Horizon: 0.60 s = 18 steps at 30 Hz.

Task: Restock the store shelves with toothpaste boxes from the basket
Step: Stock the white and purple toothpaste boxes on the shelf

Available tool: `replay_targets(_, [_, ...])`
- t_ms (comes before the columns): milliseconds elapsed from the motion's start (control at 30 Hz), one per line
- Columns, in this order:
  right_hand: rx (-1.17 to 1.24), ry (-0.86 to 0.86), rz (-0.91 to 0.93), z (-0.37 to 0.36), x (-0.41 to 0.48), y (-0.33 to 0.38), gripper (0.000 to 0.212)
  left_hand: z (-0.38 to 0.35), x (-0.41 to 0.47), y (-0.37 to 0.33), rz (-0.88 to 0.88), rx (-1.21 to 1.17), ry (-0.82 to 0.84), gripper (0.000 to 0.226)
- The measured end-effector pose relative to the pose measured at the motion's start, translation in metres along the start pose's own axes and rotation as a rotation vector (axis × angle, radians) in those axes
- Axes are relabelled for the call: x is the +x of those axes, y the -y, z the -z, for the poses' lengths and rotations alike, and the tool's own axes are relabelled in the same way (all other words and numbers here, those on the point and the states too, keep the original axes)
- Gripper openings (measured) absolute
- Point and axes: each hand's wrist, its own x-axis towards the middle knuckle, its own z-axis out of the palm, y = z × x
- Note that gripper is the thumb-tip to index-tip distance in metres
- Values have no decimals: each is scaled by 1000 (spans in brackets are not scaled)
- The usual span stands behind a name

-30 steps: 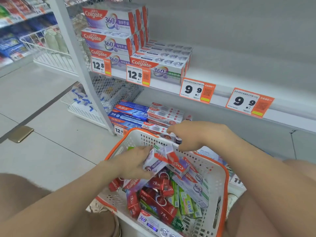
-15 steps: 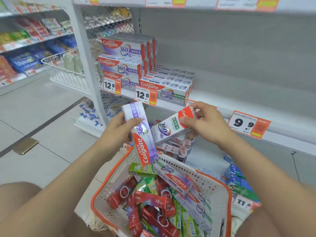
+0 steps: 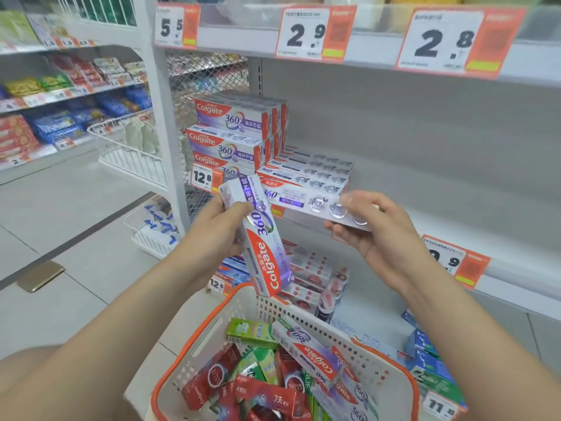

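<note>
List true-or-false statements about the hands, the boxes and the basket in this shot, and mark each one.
1. The left hand grips an upended Colgate box. True.
2. The right hand holds nothing. False: it holds a flat box level at the shelf edge.
3. The basket has a blue rim. False: the rim is orange.
4. Stacked Colgate boxes sit on the shelf behind a 12.8 price tag. True.
5. The basket is empty. False: red, green and Colgate boxes lie in it.
</note>
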Motion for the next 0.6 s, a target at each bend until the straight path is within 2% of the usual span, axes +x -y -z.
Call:
replay_targets(33, [9, 25, 8, -1, 4, -1, 51, -2, 2, -5, -17, -1, 6, 14])
replay_targets(100, [-11, 15, 73, -5, 13, 1, 61, -4, 9, -13, -40, 4, 21, 13])
replay_targets(167, [56, -44, 137, -9, 28, 6, 57, -6, 19, -18, -47, 31, 39, 14])
replay_targets(233, [47, -133, 205, -10, 46, 15, 43, -7, 29, -21, -43, 74, 58, 15])
replay_targets(300, [-277, -252, 291, -3, 70, 22, 33, -8, 38, -19, -36, 105, 66, 16])
replay_targets(367, [-760, -384, 398, 9, 93, 23, 43, -10, 47, -12, -17, 124, 73, 19])
replay_targets(433, [-1074, -435, 522, 17, 108, 24, 56, -13, 57, -7, 23, 132, 79, 22])
replay_targets(500, [-1144, -411, 585, 20, 119, 24, 55, -15, 66, -3, 62, 131, 91, 23])
replay_targets(600, [-1109, -404, 627, 19, 130, 17, 51, -18, 77, -2, 84, 93, 103, 25])
